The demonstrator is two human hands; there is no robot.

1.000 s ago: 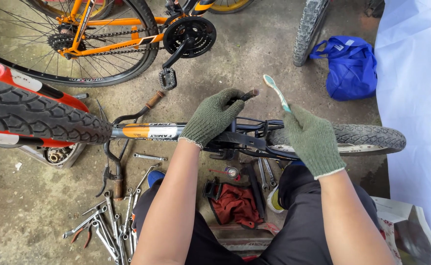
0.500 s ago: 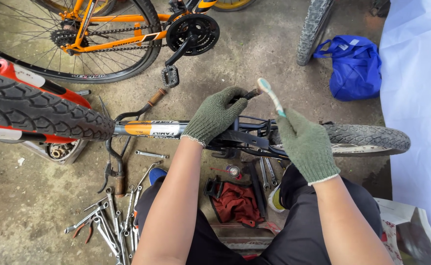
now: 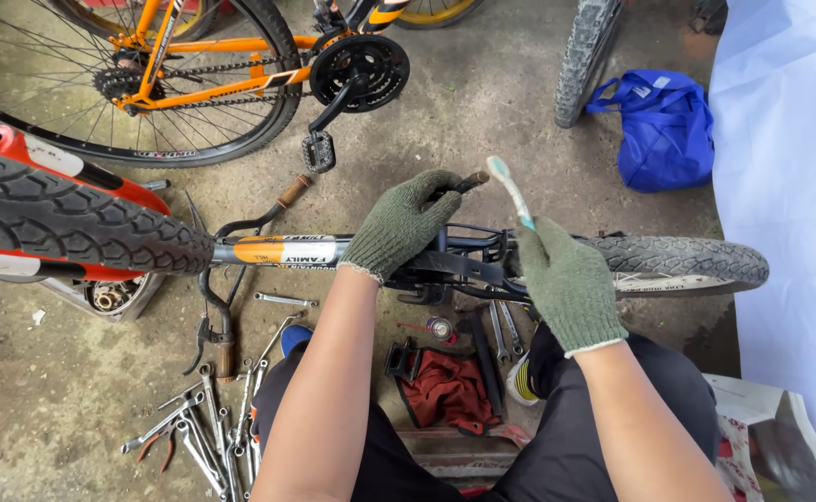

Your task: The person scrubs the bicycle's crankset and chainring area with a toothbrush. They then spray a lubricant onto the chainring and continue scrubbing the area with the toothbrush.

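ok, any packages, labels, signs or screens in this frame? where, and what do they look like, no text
Frame decal: on the bike tube left of the left hand; long orange, white and black band.
Blue bag: on the floor, upper right; soft, crumpled, with handles.
Small can: on the floor under the bike; round, metal top.
Printed paper: lower right corner; white and dark, creased.
No signs or screens.

I am in a bicycle repair workshop. Wrenches lie scattered on the stained concrete floor at the lower left, an orange bicycle stands at the upper left, another bike's frame lies across the middle, and a spare tyre leans at the top.
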